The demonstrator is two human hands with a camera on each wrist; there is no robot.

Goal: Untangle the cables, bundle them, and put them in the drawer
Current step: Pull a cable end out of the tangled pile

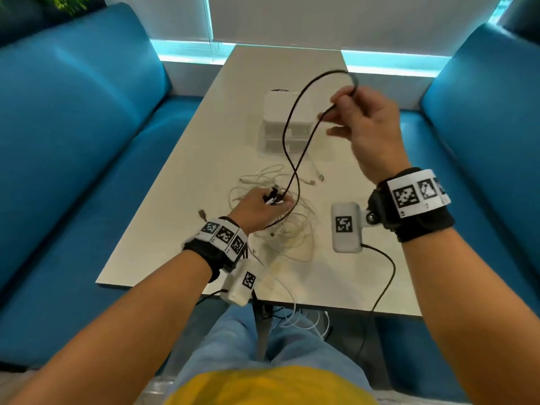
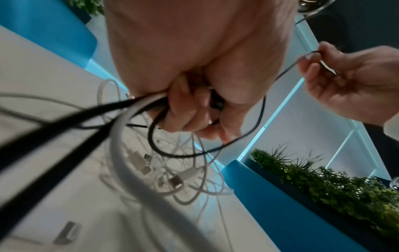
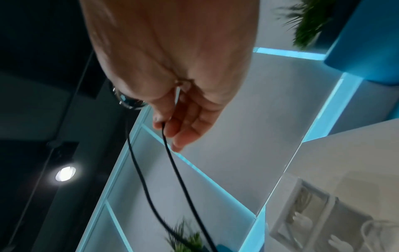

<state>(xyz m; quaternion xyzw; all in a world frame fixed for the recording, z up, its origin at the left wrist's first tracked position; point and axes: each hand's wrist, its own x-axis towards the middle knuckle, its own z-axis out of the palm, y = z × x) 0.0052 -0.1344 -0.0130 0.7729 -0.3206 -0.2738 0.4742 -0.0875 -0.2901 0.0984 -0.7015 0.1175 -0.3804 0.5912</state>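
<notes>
A black cable (image 1: pixel 292 127) loops through the air between both hands. My right hand (image 1: pixel 362 121) is raised above the table and pinches the cable's upper bend (image 3: pixel 164 129) between thumb and fingers. My left hand (image 1: pixel 260 206) is low over the table and grips the cable's lower end with its black plug (image 2: pixel 215 102). Under it lies a tangle of white cables (image 1: pixel 289 229) with several plugs (image 2: pixel 179 177). A small white drawer unit (image 1: pixel 287 124) stands on the table beyond the tangle; its drawers look closed.
The beige table (image 1: pixel 181 229) runs between two blue sofa benches (image 1: pixel 73 127). A loose white plug pair (image 1: pixel 317 178) lies right of the tangle. White cable hangs over the table's near edge (image 1: pixel 292 314) toward my knees. Plants (image 2: pixel 323 184) stand behind the seat.
</notes>
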